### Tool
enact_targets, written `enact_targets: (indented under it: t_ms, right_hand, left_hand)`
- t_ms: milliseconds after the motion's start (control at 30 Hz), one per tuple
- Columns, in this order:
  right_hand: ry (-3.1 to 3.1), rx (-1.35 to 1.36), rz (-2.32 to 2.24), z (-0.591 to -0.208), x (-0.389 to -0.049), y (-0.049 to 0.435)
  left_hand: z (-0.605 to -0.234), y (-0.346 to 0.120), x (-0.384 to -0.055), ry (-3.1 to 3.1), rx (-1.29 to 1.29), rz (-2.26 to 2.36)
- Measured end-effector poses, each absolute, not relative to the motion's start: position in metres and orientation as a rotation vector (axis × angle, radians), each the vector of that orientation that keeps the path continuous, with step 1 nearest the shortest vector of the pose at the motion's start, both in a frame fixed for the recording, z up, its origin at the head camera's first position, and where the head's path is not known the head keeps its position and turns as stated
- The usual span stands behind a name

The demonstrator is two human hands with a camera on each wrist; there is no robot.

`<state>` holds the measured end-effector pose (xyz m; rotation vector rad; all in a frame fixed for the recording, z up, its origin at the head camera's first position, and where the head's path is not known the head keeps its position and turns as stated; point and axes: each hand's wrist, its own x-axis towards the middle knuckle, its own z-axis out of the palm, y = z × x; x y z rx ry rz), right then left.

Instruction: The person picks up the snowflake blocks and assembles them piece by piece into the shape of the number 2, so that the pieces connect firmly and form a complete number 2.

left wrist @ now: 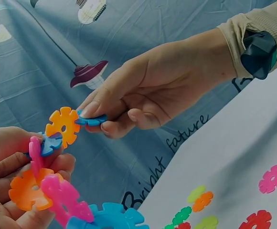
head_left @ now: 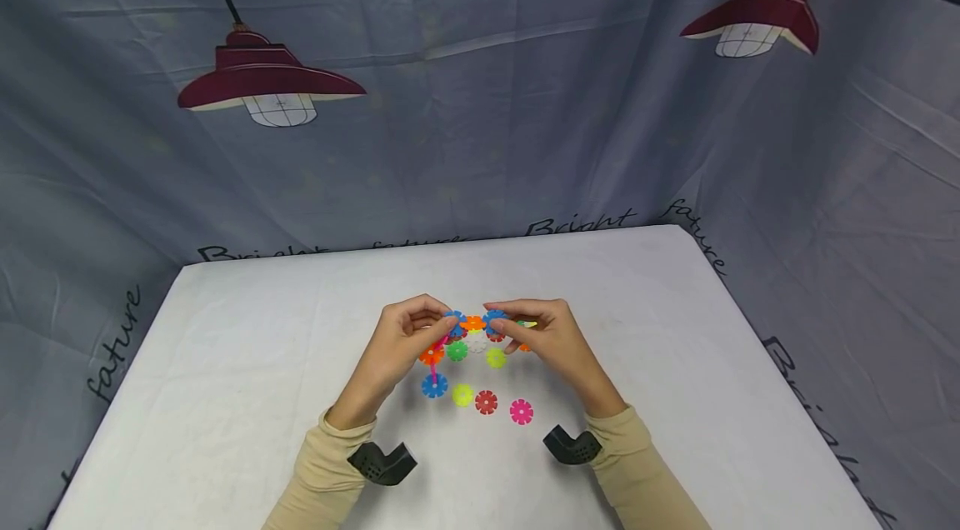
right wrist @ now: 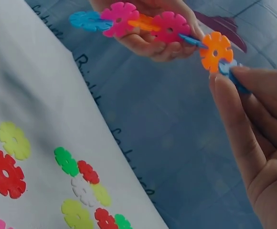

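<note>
A chain of notched plastic snowflake discs hangs in the air between both hands. My left hand (head_left: 405, 338) pinches a blue disc (left wrist: 51, 144) within the chain. At the chain's other end, my right hand (head_left: 547, 337) grips a blue disc (left wrist: 94, 120) between thumb and fingers. An orange disc (right wrist: 216, 44) joins these two blue ones, slotted edge to edge. Below the left hand run a pink disc (right wrist: 169, 28), a lower orange disc (left wrist: 23, 192), another pink disc (left wrist: 64, 200) and an end blue disc (left wrist: 112, 217). Fingers partly hide the joints.
Loose discs lie on the white table (head_left: 262, 363) under and in front of the hands, among them a yellow disc (head_left: 462, 395), a red disc (head_left: 486, 402), a pink disc (head_left: 521, 412) and a green disc (head_left: 457, 351). A printed curtain (head_left: 450, 138) hangs behind the table.
</note>
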<state>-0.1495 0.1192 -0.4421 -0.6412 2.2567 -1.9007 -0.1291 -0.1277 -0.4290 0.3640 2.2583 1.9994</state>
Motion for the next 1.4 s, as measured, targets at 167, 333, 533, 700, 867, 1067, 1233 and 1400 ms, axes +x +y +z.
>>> enact_targets:
  t_ms: [167, 333, 533, 700, 867, 1067, 1233, 1400]
  right_hand:
    - [2.244, -0.568, -1.912, -0.437, -0.145, 0.116]
    - [2.198, -0.554, -1.94, -0.437, -0.145, 0.114]
    - [2.162, -0.565, -1.959, -0.439, -0.146, 0.115]
    - [2.141, -0.56, -1.964, -0.44, -0.147, 0.115]
    - [2.156, -0.517, -1.918, -0.442, -0.148, 0.113]
    - [2.173, -0.521, -1.939, -0.445, -0.15, 0.114]
    - [2.154, -0.518, -2.013, -0.446, -0.152, 0.117]
    - [2.085, -0.567, -1.932, -0.446, -0.151, 0.116]
  left_hand:
    - [-0.43, -0.127, -0.13, 2.265, 0.354, 2.009]
    - [-0.431, -0.127, -0.129, 2.224, 0.353, 2.036]
    - [-0.433, -0.123, -0.127, 2.163, 0.347, 2.075]
    - [-0.433, -0.121, -0.127, 2.16, 0.34, 2.078]
    - [-0.432, -0.122, -0.128, 2.188, 0.277, 2.06]
    - [-0.433, -0.123, -0.13, 2.179, 0.144, 2.052]
    - [-0.433, -0.127, -0.131, 2.166, 0.142, 1.967]
    - [-0.432, -0.132, -0.132, 2.182, 0.245, 1.834]
